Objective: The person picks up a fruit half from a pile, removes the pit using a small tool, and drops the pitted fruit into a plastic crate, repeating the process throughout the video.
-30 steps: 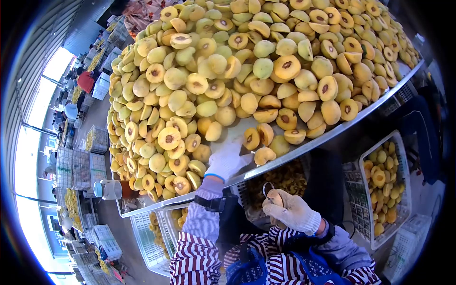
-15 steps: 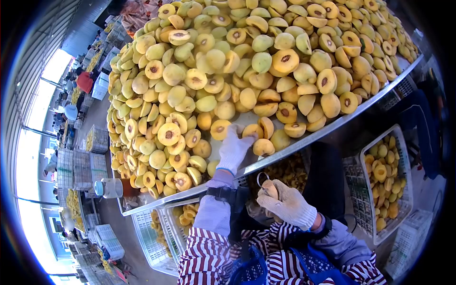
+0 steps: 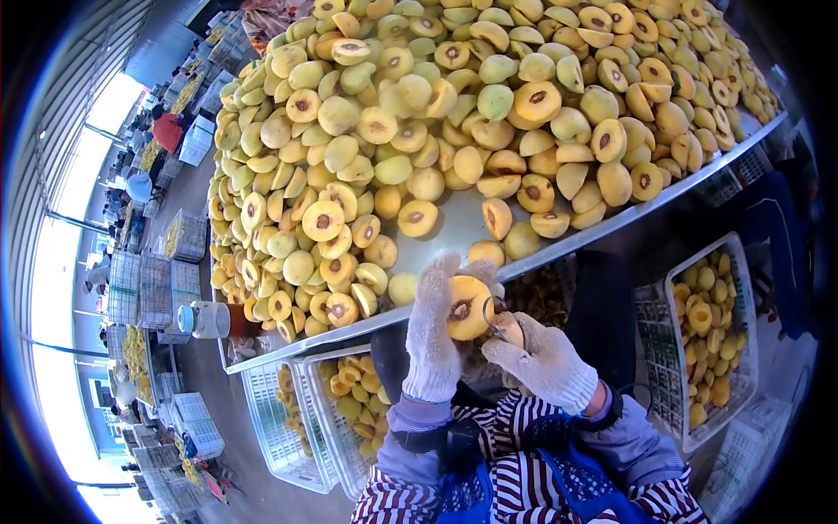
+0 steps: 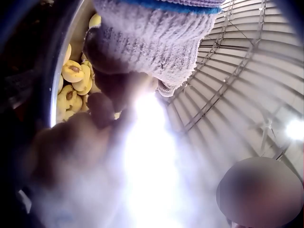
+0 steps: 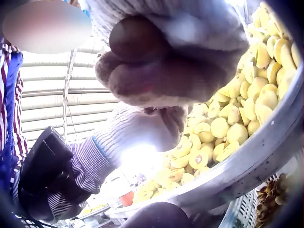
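Observation:
In the head view my gloved left hand (image 3: 434, 332) grips a yellow peach half (image 3: 467, 307) at the table's near edge, its cut face and brown pit showing. My gloved right hand (image 3: 552, 365) holds a pitting tool (image 3: 508, 330) with a wooden handle and a curved metal loop. That loop overlaps the right side of the peach half. Seen from the right wrist, the right glove (image 5: 199, 28) is curled around the round handle end (image 5: 137, 38), with the left glove (image 5: 137, 130) behind it. Glare and shadow hide the left fingers in the left wrist view.
A large heap of peach halves (image 3: 384, 122) covers the metal-edged table (image 3: 454, 218). White crates (image 3: 305, 410) of fruit stand below it at left, another crate (image 3: 676, 384) at right. A capped jar (image 3: 209, 320) sits by the table's left corner.
My left hand has taken a peach half from the table and brought it back to the tool. The right hand, still holding the tool, has turned its loop toward the fruit.

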Motion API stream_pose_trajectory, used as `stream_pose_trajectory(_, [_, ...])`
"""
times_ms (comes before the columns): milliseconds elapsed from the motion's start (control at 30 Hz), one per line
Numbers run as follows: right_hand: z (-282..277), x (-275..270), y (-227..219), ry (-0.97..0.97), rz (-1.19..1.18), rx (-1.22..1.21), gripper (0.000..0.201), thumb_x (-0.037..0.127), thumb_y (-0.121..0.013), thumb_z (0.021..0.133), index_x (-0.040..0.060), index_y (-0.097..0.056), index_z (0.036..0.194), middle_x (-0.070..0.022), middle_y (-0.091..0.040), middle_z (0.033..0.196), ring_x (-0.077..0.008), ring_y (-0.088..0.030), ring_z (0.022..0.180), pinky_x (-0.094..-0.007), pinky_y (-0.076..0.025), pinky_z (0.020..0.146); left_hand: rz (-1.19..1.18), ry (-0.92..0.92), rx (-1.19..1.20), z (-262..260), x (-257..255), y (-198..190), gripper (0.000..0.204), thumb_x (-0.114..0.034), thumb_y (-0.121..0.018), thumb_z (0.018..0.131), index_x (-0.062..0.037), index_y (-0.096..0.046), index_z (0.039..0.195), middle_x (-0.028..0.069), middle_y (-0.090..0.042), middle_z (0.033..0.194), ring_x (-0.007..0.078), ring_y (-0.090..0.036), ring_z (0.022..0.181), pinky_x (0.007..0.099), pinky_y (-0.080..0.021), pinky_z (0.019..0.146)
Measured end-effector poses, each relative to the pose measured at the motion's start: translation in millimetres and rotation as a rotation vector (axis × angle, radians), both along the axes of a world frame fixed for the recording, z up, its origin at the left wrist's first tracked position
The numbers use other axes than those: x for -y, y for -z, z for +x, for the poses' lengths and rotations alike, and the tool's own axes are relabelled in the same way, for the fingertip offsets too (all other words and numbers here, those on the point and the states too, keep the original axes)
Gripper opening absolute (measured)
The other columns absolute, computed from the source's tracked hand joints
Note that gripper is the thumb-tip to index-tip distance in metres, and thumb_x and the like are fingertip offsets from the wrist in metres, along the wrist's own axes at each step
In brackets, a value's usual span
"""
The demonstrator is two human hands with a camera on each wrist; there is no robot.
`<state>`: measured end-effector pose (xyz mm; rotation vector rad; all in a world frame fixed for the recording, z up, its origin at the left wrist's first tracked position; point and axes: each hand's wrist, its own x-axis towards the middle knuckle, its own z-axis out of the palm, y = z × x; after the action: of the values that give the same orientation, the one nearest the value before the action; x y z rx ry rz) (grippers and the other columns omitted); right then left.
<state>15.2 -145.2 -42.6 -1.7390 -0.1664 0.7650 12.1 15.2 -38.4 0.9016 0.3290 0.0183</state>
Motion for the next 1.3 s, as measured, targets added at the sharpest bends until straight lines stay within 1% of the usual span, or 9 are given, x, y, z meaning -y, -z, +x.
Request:
stream_pose_trajectory(133, [-2.2, 3.8, -25.6, -0.065, 0.020, -0.184, 0.052, 0.050, -0.064, 0.091, 0.0072, -0.059, 0.119, -0.0192, -0.069, 0.087, -0.0383, -0.069, 0.084, -0.0419, -0.053, 0.071, 0.100, -0.005, 0.025, -3.4, 5.9, -7.4, 0.057, -0.049, -0.050, 0.101, -0.0006, -0.048, 0.132, 0.0177, -0.060, 0.123, 0.0268, -0.062, 0.106, 0.0361, -0.053, 0.087])
stream_pose_trajectory(433, [-11.0, 2.4, -33.9, -0.067, -0.099, 0.044, 0.050, 0.049, -0.062, 0.091, 0.0096, -0.058, 0.122, -0.0189, -0.069, 0.095, -0.0410, -0.067, 0.090, -0.0450, -0.054, 0.077, 0.379, -0.082, 0.081, -19.9, 28.9, -30.1, 0.052, -0.044, -0.047, 0.104, 0.0020, -0.053, 0.127, 0.0159, -0.063, 0.119, 0.0236, -0.064, 0.104, 0.0355, -0.053, 0.090])
stream_pose_trajectory(533, [-16.4, 1.6, -24.5, -0.078, 0.024, -0.008, 0.047, 0.047, -0.062, 0.092, 0.0094, -0.058, 0.120, -0.0155, -0.070, 0.083, -0.0334, -0.070, 0.074, -0.0379, -0.055, 0.064, 0.499, -0.110, 0.114, -22.5, 34.7, -32.8, 0.049, -0.042, -0.047, 0.104, 0.0018, -0.057, 0.124, 0.0153, -0.066, 0.114, 0.0224, -0.066, 0.099, 0.0337, -0.054, 0.086])
stream_pose_trajectory(700, [-13.3, 12.6, -30.5, -0.193, 0.340, -0.519, 0.035, 0.041, -0.064, 0.094, 0.0086, -0.062, 0.107, -0.0026, -0.058, 0.060, -0.0098, -0.052, 0.044, -0.0221, -0.038, 0.039, 0.569, 0.138, 0.070, -15.3, 19.4, -49.0, 0.034, -0.028, -0.053, 0.102, 0.0023, -0.069, 0.105, 0.0107, -0.072, 0.099, 0.0171, -0.067, 0.088, 0.0282, -0.053, 0.079])
stream_pose_trajectory(833, [-15.7, 18.2, -25.0, -0.292, 0.503, -0.745, 0.030, 0.036, -0.065, 0.094, 0.0056, -0.064, 0.092, -0.0004, -0.054, 0.055, -0.0076, -0.044, 0.037, -0.0225, -0.032, 0.033, 1.018, 0.031, 0.578, -16.0, 13.4, -31.3, 0.034, -0.027, -0.054, 0.101, 0.0033, -0.068, 0.107, 0.0139, -0.071, 0.102, 0.0202, -0.067, 0.088, 0.0325, -0.053, 0.083])
stream_pose_trajectory(1100, [-26.4, 24.0, -20.0, -0.379, 0.721, -0.779, 0.025, 0.027, -0.066, 0.093, 0.0016, -0.064, 0.090, 0.0011, -0.054, 0.059, -0.0075, -0.048, 0.043, -0.0205, -0.036, 0.041, 0.158, 0.257, 0.282, -27.3, 26.3, -44.1, 0.062, -0.055, -0.045, 0.101, 0.0042, -0.060, 0.113, 0.0192, -0.068, 0.105, 0.0252, -0.067, 0.085, 0.0339, -0.056, 0.072])
stream_pose_trajectory(1133, [-27.5, 21.7, -21.5, -0.440, 0.755, -0.833, 0.024, 0.023, -0.068, 0.090, -0.0006, -0.063, 0.087, -0.0008, -0.056, 0.059, -0.0077, -0.049, 0.043, -0.0214, -0.036, 0.039, -0.407, 0.216, 0.028, -24.5, 26.4, -35.3, 0.062, -0.057, -0.046, 0.100, 0.0026, -0.059, 0.114, 0.0188, -0.067, 0.107, 0.0266, -0.068, 0.084, 0.0316, -0.056, 0.063])
stream_pose_trajectory(1200, [-25.1, 21.0, -25.3, -0.512, 0.738, -0.889, 0.023, 0.018, -0.071, 0.086, -0.0030, -0.063, 0.085, -0.0029, -0.057, 0.059, -0.0077, -0.049, 0.042, -0.0224, -0.034, 0.037, 0.001, 0.086, -0.133, -20.9, 23.6, -43.6, 0.059, -0.055, -0.046, 0.101, 0.0007, -0.058, 0.117, 0.0171, -0.066, 0.107, 0.0264, -0.068, 0.084, 0.0292, -0.054, 0.055])
stream_pose_trajectory(1300, [-12.5, 38.0, -27.1, -0.493, 0.619, -0.869, 0.021, 0.021, -0.069, 0.088, 0.0007, -0.063, 0.087, -0.0025, -0.057, 0.058, -0.0066, -0.047, 0.040, -0.0220, -0.031, 0.035, 0.394, -0.234, -0.044, -44.5, -37.9, -10.0, 0.042, -0.040, -0.051, 0.101, -0.0012, -0.064, 0.111, 0.0152, -0.067, 0.108, 0.0262, -0.068, 0.091, 0.0328, -0.057, 0.068])
